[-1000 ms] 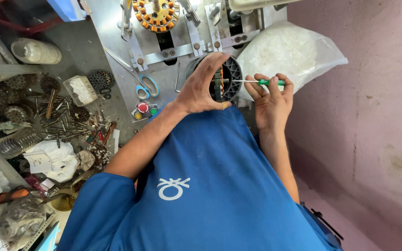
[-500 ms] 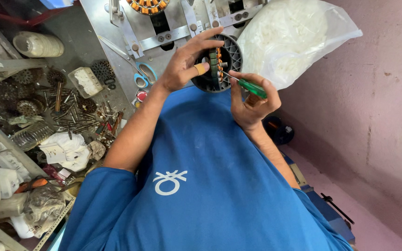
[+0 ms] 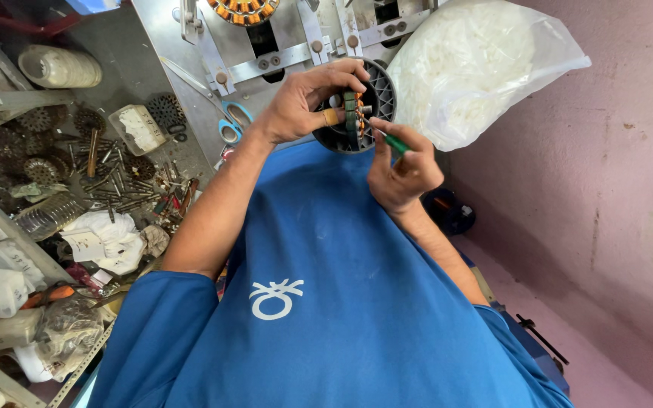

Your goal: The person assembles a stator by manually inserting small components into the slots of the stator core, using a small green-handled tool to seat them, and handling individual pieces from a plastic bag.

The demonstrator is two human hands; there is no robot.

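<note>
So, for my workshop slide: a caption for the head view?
Left hand grips a round dark motor stator; right hand points a green-handled screwdriver at its windings.

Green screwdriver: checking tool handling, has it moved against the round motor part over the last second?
Yes. The green screwdriver swung from level beside the round motor part to angled, tip on the windings.

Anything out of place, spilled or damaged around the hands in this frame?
Nothing looks damaged. The left hand grips the round black motor part and the right hand holds a green-handled tool to it. The one untidy spot is the loose scatter of screws and gears on the bench.
</note>
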